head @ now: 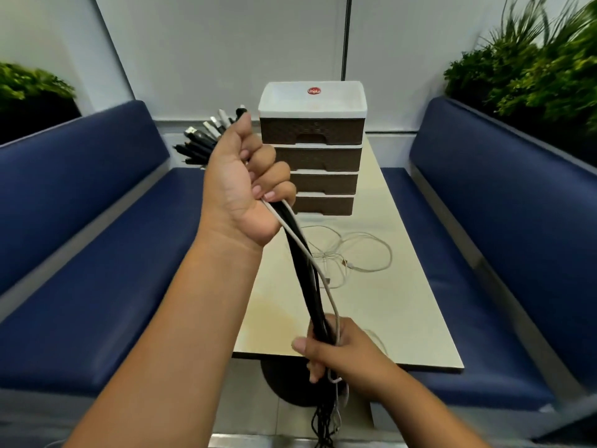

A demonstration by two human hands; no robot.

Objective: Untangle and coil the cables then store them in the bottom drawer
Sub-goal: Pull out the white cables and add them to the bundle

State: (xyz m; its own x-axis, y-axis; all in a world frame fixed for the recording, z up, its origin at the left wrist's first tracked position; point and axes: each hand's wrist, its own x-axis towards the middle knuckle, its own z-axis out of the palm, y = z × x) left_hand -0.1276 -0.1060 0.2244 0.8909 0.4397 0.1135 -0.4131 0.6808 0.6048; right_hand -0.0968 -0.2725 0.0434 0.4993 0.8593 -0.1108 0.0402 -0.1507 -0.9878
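Observation:
My left hand (245, 185) is raised in front of me and grips a bundle of black and white cables (305, 270) near its top. Several plug ends (206, 137) fan out above my fist. Lower down, at the table's near edge, my right hand (336, 347) grips the same bundle, which runs taut between my hands. The loose tails (326, 421) hang below toward the floor. A thin white cable (352, 257) lies in loose loops on the table. The drawer unit (313, 150) stands at the table's far end, its bottom drawer (323, 205) closed.
A narrow cream table (403, 318) runs between two blue cushioned benches (97, 240) (504, 227). Green plants (529, 69) stand behind the right bench and at the far left. The table's dark round base (277, 379) sits under the near edge.

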